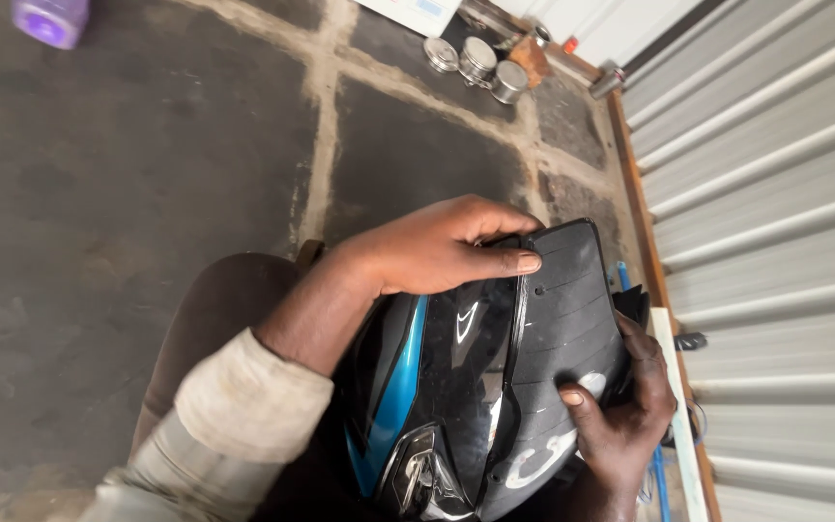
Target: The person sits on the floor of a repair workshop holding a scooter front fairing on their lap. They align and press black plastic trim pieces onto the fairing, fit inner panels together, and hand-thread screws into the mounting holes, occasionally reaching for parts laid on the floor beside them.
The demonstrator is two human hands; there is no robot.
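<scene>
A glossy black motorcycle body panel with a blue stripe and a chrome-edged part at its lower end rests on my lap. Against its right side sits a matte black ribbed plastic cover with white paint smears. My left hand grips the top edge where the two pieces meet, thumb pressed along the seam and fingers curled over the rim. My right hand holds the lower right side of the ribbed cover, with the thumb on its face and the fingers hidden behind it.
Dark floor slabs with pale joints spread out to the left. A corrugated metal wall runs along the right. Three small metal tins stand at the top. A purple container is at the top left. My knee is under the panel.
</scene>
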